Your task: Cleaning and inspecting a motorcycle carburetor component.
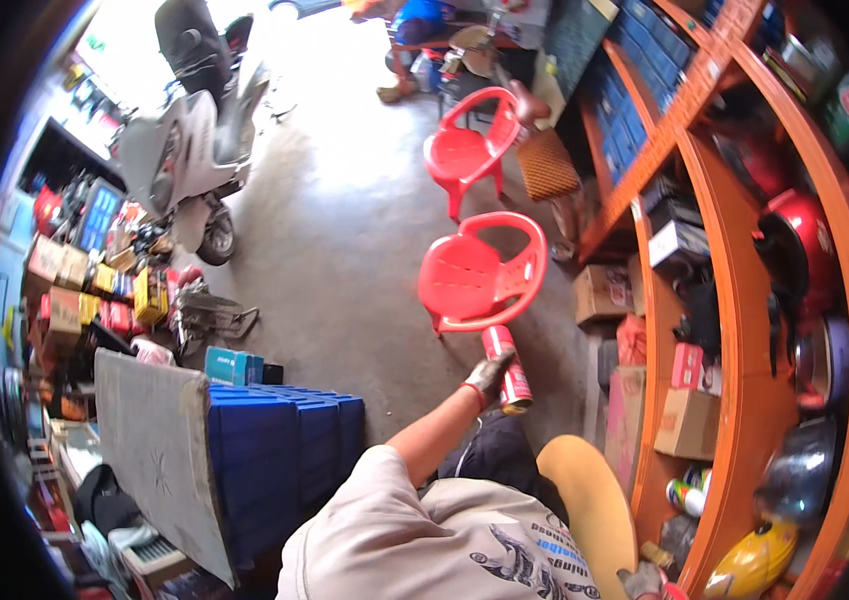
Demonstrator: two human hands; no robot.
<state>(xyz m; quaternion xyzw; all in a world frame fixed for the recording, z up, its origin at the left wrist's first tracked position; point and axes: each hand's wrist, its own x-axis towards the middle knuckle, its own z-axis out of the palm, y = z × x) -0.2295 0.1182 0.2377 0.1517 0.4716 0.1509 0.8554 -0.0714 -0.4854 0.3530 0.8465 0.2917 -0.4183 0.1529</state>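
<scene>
My left hand (491,377), in a grey work glove with a red cuff, is closed around a red and white cylindrical can (514,385). The can is tilted, held out over the floor just in front of the nearer red plastic chair (475,275). At the lower right edge my right hand (642,580), also gloved, shows only in part, beside a curved tan panel (595,490) and the orange shelving. Its fingers are too small and cut off to read.
Orange shelves (665,400) with boxes and helmets line the right side. A second red chair (465,150) and a checkered stool (548,165) stand farther off. Blue drawers (285,440) beside a grey board (155,440) are at left, with a scooter (190,150) beyond.
</scene>
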